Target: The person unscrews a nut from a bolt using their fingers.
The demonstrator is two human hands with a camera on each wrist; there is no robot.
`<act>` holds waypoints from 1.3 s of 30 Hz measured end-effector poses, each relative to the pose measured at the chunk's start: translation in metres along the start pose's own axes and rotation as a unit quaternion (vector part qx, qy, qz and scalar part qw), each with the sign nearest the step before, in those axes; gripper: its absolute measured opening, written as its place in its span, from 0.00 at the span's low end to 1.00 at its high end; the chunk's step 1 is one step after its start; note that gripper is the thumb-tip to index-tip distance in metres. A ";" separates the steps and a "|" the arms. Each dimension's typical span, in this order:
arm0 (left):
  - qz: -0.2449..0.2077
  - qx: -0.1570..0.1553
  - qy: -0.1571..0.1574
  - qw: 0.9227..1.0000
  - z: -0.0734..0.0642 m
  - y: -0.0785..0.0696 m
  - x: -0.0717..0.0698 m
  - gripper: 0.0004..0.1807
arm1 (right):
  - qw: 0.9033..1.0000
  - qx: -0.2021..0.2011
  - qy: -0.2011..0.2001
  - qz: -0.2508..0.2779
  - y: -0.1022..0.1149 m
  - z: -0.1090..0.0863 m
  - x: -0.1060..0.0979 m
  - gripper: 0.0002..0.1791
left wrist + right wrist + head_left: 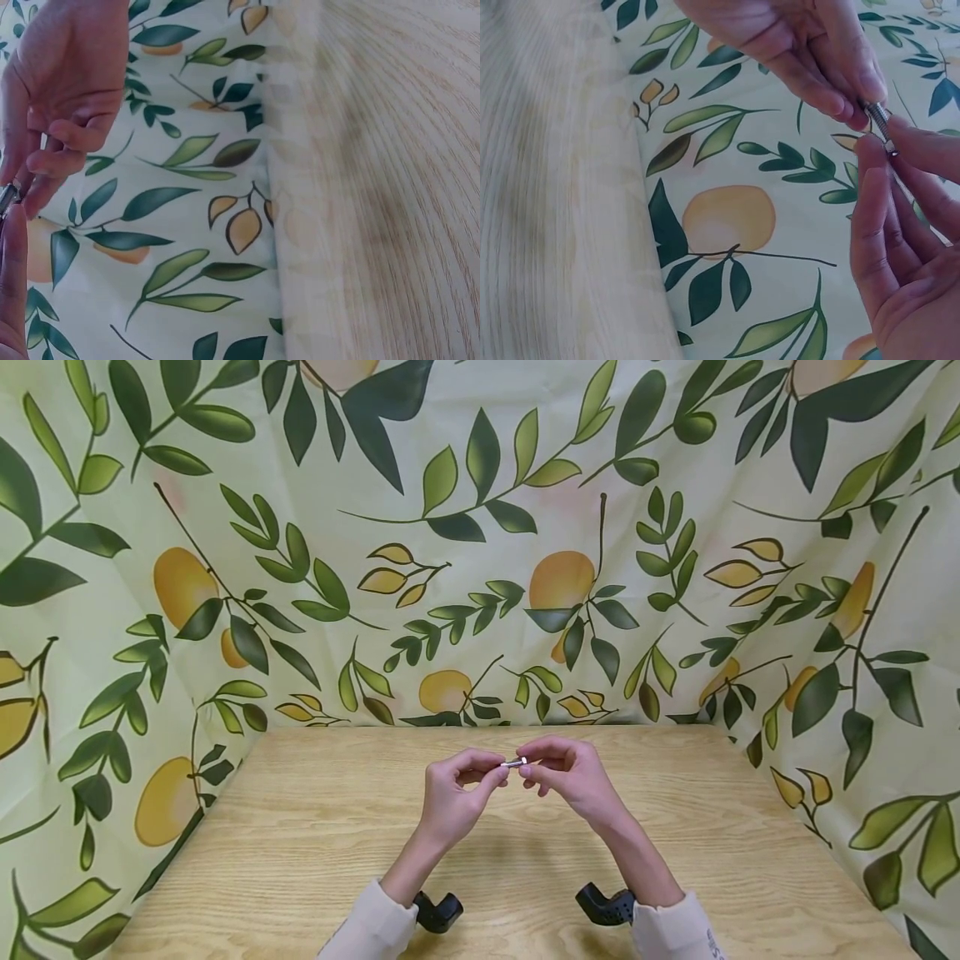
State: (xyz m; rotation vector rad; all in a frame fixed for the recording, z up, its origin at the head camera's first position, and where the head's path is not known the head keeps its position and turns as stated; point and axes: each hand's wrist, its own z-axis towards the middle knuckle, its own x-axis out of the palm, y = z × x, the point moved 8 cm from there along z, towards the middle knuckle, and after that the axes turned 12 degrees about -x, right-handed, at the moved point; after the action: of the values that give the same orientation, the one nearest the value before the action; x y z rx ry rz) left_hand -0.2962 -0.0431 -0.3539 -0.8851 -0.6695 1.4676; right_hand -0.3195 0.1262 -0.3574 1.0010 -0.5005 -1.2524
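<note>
A small metal bolt with a threaded shank is held between both hands above the table. My left hand pinches its left end between thumb and fingertips. At the other end, thumb and fingers of my right hand pinch around a wider metal piece; whether this is the bolt's head or a nut, I cannot tell. In the left wrist view, a short shiny part of the bolt shows at the left edge, partly hidden by fingers.
Below the hands lies a light wood-grain table. Cloth printed with leaves and fruit hangs behind it and along both sides. Black curved devices sit at both wrists by the light sleeves.
</note>
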 end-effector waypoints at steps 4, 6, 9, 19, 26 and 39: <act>0.000 0.000 -0.001 1.000 0.000 -0.001 0.000 0.05 | 1.000 0.009 0.007 0.000 -0.003 0.000 0.001 0.16; 0.001 0.002 -0.001 1.000 0.000 -0.002 0.000 0.04 | 1.000 0.010 0.008 0.000 -0.003 0.000 0.001 0.15; 0.004 0.006 -0.002 1.000 0.000 -0.003 0.000 0.04 | 1.000 0.008 0.008 0.001 -0.002 0.000 0.001 0.16; 0.005 0.006 -0.005 1.000 0.000 -0.001 -0.001 0.05 | 1.000 0.007 0.003 -0.001 -0.002 0.000 0.000 0.17; 0.009 0.014 -0.008 1.000 -0.001 -0.001 -0.001 0.04 | 1.000 0.012 0.007 -0.001 -0.003 0.000 0.001 0.15; 0.011 0.010 -0.008 1.000 0.000 0.000 0.000 0.04 | 1.000 0.011 0.011 0.001 -0.003 0.000 0.001 0.17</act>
State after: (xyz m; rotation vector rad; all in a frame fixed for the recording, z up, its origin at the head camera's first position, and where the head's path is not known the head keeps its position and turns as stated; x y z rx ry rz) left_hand -0.2963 -0.0431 -0.3536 -0.8679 -0.6580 1.5004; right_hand -0.3210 0.1250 -0.3599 1.0312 -0.4991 -1.2364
